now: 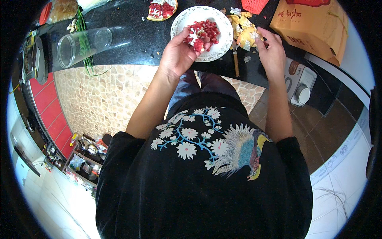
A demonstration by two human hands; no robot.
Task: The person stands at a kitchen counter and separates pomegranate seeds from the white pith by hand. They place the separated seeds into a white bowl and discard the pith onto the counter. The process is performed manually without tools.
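My left hand (181, 55) holds a peeled pomegranate chunk (195, 37) with red seeds and pale membrane. The chunk is over a white plate (180, 19) with a patterned rim. Loose pomegranate seeds (212, 30) lie on the plate beside and partly behind it. Right of the plate, my right hand (272, 49) is at a heap of yellowish pomegranate peel (235, 27). Its thumb and forefinger are apart at the edge of one peel piece (247, 38); whether they grip it is unclear. A knife with a wooden handle (236, 64) lies between plate and peel, its blade partly covered.
Behind the plate lies an opened pomegranate piece (162, 9). On the dark countertop (137, 38), a clear plastic jar (82, 46) lies over green scallions (88, 62) at left. A large orange-brown paper bag (310, 27) and a red foam net (254, 5) are at right.
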